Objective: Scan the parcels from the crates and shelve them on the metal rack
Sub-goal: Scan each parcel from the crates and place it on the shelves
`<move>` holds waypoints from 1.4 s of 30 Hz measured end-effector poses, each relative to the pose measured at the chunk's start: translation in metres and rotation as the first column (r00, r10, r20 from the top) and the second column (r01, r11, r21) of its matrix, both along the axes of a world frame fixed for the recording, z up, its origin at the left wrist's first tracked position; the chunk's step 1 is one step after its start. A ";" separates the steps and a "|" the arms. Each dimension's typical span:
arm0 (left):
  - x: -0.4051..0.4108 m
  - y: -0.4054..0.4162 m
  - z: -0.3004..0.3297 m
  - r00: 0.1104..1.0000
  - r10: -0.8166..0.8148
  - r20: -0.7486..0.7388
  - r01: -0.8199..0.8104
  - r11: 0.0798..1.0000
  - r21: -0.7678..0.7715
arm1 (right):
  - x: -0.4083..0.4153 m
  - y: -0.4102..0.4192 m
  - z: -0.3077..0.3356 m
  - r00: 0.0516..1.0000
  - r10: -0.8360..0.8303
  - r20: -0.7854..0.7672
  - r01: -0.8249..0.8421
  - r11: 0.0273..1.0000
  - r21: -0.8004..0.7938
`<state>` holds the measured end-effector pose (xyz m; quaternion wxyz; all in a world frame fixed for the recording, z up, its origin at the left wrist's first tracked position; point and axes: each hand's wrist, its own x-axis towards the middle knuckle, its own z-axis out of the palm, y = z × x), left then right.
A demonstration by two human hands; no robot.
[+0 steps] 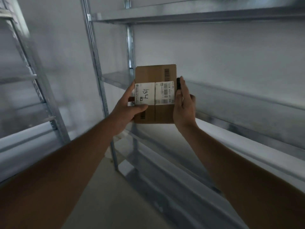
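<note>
A small brown cardboard parcel with a white label marked "A34" and barcodes is held up in front of the metal rack. My left hand grips its left edge, thumb across the label's lower corner. My right hand holds the parcel's right edge, and a small black object, perhaps a scanner, sits between its fingers and the box. The parcel hovers level with the rack's middle shelf, apart from it.
The rack's shelves run from centre to the right, bare in the parts I see. Its front upright post stands left of the parcel. A second rack stands at the far left. Pale floor lies below.
</note>
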<state>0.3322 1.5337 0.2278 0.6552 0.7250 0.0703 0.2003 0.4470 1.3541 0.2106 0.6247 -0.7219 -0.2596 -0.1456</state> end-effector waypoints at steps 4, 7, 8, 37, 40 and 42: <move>0.033 0.050 0.005 0.997 0.075 0.008 -0.075 0.995 0.060 | 0.038 0.061 0.005 1.000 0.008 -0.026 -0.009 1.000 -0.013; 0.055 0.092 0.007 0.996 0.089 -0.003 -0.089 0.993 0.078 | 0.062 0.106 0.007 0.999 -0.011 -0.037 0.009 0.999 -0.038; 0.063 0.107 0.006 0.996 0.088 -0.006 -0.087 0.993 0.085 | 0.069 0.122 0.007 0.999 -0.018 -0.041 0.016 0.999 -0.041; 0.339 0.501 0.010 0.979 -0.187 -0.081 0.197 0.971 0.134 | 0.258 0.494 0.030 0.885 -0.363 -0.291 0.357 0.931 -0.076; 0.369 0.520 0.015 0.979 -0.174 -0.103 0.189 0.969 0.160 | 0.286 0.514 0.031 0.869 -0.358 -0.340 0.358 0.931 -0.066; 0.386 0.532 0.016 0.980 -0.169 -0.108 0.185 0.970 0.158 | 0.303 0.527 0.031 0.865 -0.362 -0.348 0.367 0.929 -0.054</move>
